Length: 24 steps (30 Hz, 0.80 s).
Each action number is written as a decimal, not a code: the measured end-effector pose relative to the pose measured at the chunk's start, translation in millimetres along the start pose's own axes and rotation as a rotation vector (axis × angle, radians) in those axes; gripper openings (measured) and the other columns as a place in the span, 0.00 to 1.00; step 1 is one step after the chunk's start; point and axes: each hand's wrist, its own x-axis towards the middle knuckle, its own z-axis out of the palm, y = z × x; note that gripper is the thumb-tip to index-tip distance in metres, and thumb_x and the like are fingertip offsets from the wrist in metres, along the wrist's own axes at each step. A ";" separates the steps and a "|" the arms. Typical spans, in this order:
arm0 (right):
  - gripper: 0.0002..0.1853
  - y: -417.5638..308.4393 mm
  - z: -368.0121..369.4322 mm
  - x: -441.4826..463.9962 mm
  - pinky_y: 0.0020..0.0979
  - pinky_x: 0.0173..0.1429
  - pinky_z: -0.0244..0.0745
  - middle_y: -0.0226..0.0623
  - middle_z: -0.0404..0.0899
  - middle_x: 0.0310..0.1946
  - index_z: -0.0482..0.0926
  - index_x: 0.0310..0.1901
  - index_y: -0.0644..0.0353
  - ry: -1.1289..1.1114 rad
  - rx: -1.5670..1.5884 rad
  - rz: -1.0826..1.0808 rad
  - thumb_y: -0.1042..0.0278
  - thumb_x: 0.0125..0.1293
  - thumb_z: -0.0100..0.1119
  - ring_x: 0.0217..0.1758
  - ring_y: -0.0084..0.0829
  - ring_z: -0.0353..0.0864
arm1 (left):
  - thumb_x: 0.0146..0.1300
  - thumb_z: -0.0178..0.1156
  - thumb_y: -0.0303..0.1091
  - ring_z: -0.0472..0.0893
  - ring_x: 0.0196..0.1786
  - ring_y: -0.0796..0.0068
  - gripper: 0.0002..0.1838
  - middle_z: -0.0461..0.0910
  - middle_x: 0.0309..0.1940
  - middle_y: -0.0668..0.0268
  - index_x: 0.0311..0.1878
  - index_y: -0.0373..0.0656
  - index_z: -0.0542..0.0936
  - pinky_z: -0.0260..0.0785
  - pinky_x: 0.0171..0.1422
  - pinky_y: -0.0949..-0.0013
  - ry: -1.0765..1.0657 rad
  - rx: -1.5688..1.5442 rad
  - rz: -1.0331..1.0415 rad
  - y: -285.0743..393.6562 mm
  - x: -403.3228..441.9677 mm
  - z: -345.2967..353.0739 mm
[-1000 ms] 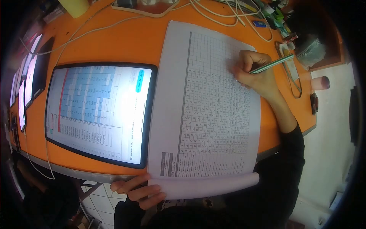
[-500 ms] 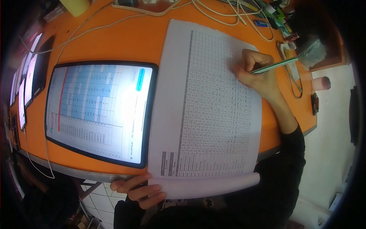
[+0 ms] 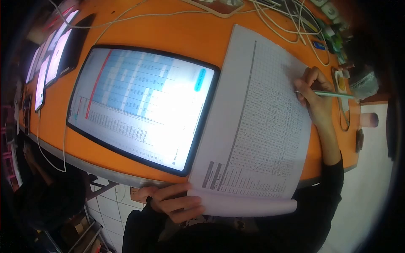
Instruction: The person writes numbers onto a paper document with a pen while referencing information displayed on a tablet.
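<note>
1. Pinching one slim pen (image 3: 335,94), the person's right hand (image 3: 315,95) has its thumb and fingers closed around the barrel, over the sheet's upper right; whether the tip touches paper cannot be told.
2. One left hand (image 3: 177,202) lies at the sheet's lower left corner, fingers bent and slightly apart over the rolled edge; how firmly it grips, if at all, cannot be told.
3. One printed sheet (image 3: 270,126) shows, gridded and filled with small marks, lying on one orange table (image 3: 198,33), its near end curling over the edge; any sheets beneath cannot be counted.
4. One lit tablet (image 3: 143,109) sits just beside the sheet, displaying one table with blue cells and one red bar.
5. At least two lit phones (image 3: 41,86) stand at far left, overlapping too much to count exactly.
6. White cables (image 3: 274,29) tangle at top right, their number unclear, near one small blue item (image 3: 319,45).
7. One clear plastic bag (image 3: 365,85) and one pinkish cylinder (image 3: 369,120) appear at right.
8. One other person (image 3: 50,198) is partly visible at lower left.
</note>
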 end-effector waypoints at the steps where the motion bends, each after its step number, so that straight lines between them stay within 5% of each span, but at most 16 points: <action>1: 0.16 -0.3 1.6 -2.3 0.14 0.16 0.59 0.26 0.65 0.16 0.62 0.19 0.56 -0.005 0.002 -0.003 0.81 0.52 0.61 0.15 0.13 0.64 | 0.44 0.63 0.61 0.73 0.46 0.89 0.23 0.72 0.36 0.86 0.40 0.68 0.67 0.36 0.69 0.59 0.005 -0.001 -0.029 0.9 0.4 -0.2; 21: 0.20 8.5 -10.6 -6.2 0.16 0.23 0.60 0.23 0.63 0.15 0.58 0.14 0.55 -0.064 -0.080 -0.080 0.87 0.46 0.60 0.19 0.12 0.64 | 0.47 0.54 0.68 0.72 0.42 0.93 0.20 0.70 0.31 0.87 0.35 0.68 0.66 0.38 0.70 0.63 0.129 0.062 0.020 -5.0 3.8 11.1; 24: 0.21 11.6 -10.0 -5.9 0.16 0.17 0.54 0.25 0.60 0.16 0.56 0.15 0.54 -0.093 -0.099 -0.169 0.88 0.48 0.56 0.14 0.13 0.60 | 0.48 0.53 0.68 0.71 0.40 0.93 0.20 0.70 0.29 0.85 0.32 0.67 0.65 0.38 0.71 0.66 0.173 0.007 -0.057 3.5 2.6 13.9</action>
